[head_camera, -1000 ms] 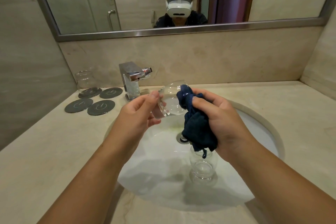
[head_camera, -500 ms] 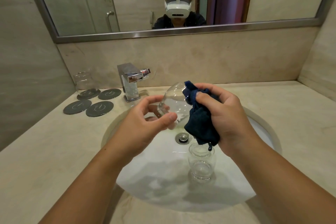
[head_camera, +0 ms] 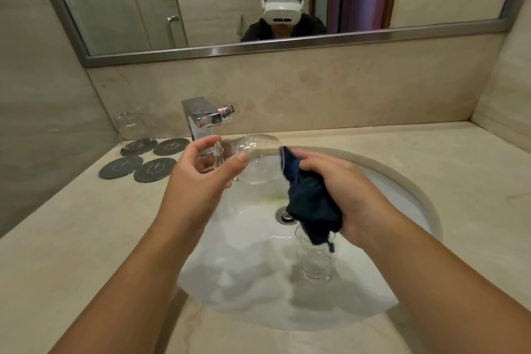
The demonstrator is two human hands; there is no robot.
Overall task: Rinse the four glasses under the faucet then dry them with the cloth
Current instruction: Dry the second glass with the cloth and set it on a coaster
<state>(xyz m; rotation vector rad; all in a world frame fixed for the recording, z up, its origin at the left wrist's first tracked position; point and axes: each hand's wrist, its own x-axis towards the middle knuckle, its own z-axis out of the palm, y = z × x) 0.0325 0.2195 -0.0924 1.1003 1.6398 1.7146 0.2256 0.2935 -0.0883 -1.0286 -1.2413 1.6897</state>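
My left hand (head_camera: pixel 201 178) grips a clear glass (head_camera: pixel 255 161) by its base, lying on its side over the sink, mouth pointing right. My right hand (head_camera: pixel 342 190) clutches a bunched dark blue cloth (head_camera: pixel 310 207) just outside the glass's rim, its tip touching the rim. A second glass (head_camera: pixel 314 259) stands upright in the white sink basin (head_camera: pixel 244 282), below the hanging cloth. A third glass (head_camera: pixel 130 126) stands on a coaster at the back left. The chrome faucet (head_camera: pixel 205 119) is behind my left hand, with no water running.
Several round dark coasters (head_camera: pixel 153 169) lie on the beige counter left of the faucet. The drain (head_camera: pixel 283 215) sits mid-basin. A mirror (head_camera: pixel 258 0) hangs on the back wall. Walls close in at left and right.
The cloth has come out of the glass's mouth and now sits beside the rim. Both hands have shifted slightly, and the glass is turned more sideways.
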